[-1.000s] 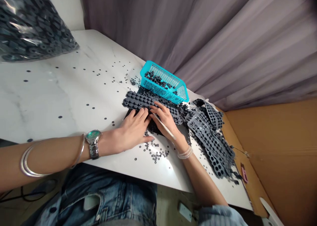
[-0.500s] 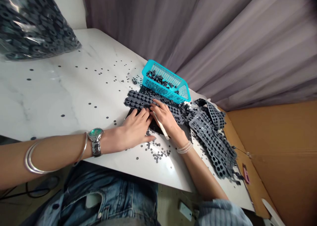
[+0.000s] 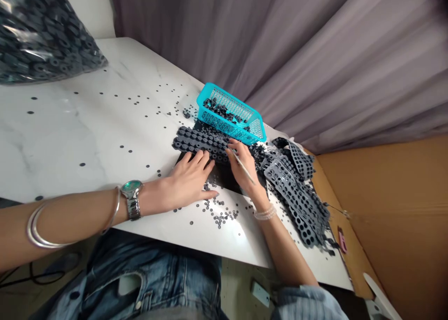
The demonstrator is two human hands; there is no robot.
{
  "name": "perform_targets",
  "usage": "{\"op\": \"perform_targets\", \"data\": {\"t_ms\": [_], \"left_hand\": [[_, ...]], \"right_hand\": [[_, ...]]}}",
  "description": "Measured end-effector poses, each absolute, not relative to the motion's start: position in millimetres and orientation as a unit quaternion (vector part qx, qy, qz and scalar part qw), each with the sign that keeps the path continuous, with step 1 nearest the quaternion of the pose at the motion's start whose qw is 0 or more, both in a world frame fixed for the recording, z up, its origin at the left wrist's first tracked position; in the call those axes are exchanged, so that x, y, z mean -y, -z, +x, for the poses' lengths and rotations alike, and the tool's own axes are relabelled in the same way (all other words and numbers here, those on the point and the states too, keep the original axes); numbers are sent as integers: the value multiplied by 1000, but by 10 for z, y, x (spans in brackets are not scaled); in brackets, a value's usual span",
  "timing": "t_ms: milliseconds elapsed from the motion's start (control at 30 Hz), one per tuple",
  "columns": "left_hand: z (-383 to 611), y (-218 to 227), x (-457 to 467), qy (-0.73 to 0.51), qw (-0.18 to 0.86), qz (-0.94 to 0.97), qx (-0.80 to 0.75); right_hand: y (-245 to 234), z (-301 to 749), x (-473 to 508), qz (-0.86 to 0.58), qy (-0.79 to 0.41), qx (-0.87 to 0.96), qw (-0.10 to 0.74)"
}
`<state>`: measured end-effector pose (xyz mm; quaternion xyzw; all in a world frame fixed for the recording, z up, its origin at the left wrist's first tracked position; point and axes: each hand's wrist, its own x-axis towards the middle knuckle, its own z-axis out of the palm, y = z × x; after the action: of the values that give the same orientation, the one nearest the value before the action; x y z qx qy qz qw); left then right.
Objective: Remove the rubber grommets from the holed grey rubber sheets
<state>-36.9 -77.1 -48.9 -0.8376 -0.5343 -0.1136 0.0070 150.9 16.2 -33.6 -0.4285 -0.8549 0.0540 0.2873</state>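
A dark grey rubber sheet of moulded round parts (image 3: 196, 140) lies on a black mat (image 3: 226, 177) on the table. My left hand (image 3: 189, 177) rests palm down with its fingers spread, the fingertips at the sheet's near edge. In my right hand (image 3: 243, 166) is a thin, pale, pen-like stick (image 3: 246, 169), its upper end by the sheet. My right fingers are closed round it; the tip is too small to make out. Small dark discs (image 3: 220, 216) are scattered on the table below the mat.
Just behind the sheet stands a turquoise basket (image 3: 261, 129) holding loose dark parts. Punched-out grey sheets (image 3: 297, 198) are piled on the right, near a pink-handled tool (image 3: 342, 239) and a cardboard panel (image 3: 385, 194). A clear bag of dark parts (image 3: 49, 39) sits at far left.
My right hand has moved right along the sheet with the stick, away from my left hand. My left hand stays by the sheet's edge. The whole view has shifted slightly.
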Motion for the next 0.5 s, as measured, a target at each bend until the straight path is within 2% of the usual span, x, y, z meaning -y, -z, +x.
{"op": "perform_targets", "data": {"t_ms": [67,133,300,500], "left_hand": [[-357,488,766,125,-1,-837,533],[-349,490,760,137,-8,-840,525],[-336,480,730,166,-32,-849,501],[-322,486,715,165,-19,-850,500]], "right_hand": [[293,1712,-1,-509,-37,809,291],[258,1887,150,-554,-28,790,261],[293,2027,301,-547,-10,814,194],[399,2041,131,-563,99,809,138]]}}
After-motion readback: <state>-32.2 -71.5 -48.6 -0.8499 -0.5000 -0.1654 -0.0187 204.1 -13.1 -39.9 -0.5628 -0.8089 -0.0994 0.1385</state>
